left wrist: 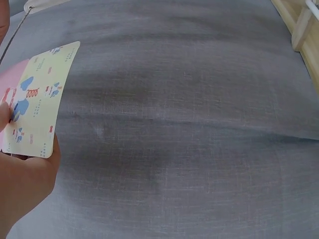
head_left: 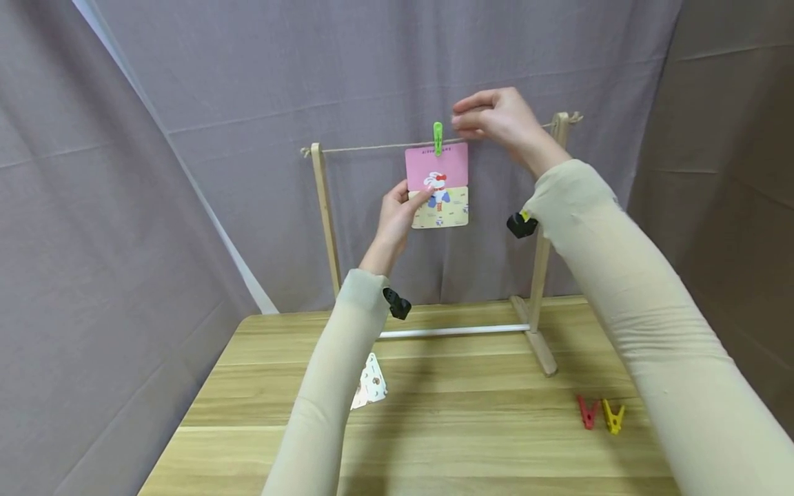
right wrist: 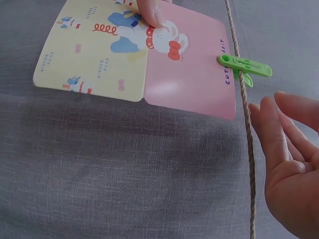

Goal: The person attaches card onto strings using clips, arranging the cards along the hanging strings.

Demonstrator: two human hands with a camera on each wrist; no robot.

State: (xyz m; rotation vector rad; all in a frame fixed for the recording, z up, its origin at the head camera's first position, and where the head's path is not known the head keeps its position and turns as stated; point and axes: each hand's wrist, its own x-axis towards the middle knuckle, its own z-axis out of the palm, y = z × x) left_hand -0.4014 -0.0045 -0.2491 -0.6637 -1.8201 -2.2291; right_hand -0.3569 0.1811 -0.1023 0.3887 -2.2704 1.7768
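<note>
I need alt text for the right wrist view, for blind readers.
A green clothespin holds a pink-and-yellow rabbit card to a rope. The left thumb rests on the card; the right hand is beside the rope, empty.

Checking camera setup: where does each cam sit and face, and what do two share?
Head: head-worn, facing forward and down at card, cord, clip and table; left hand, right hand and sleeves show.
Left wrist: on that wrist, facing the curtain, card at left; part of the left hand shows, plus a bit of finger upper left.
Right wrist: on that wrist, facing card, clip and cord; right hand at right, left thumb at top.
Shared: head and right wrist both show the clip on cord and card.
</note>
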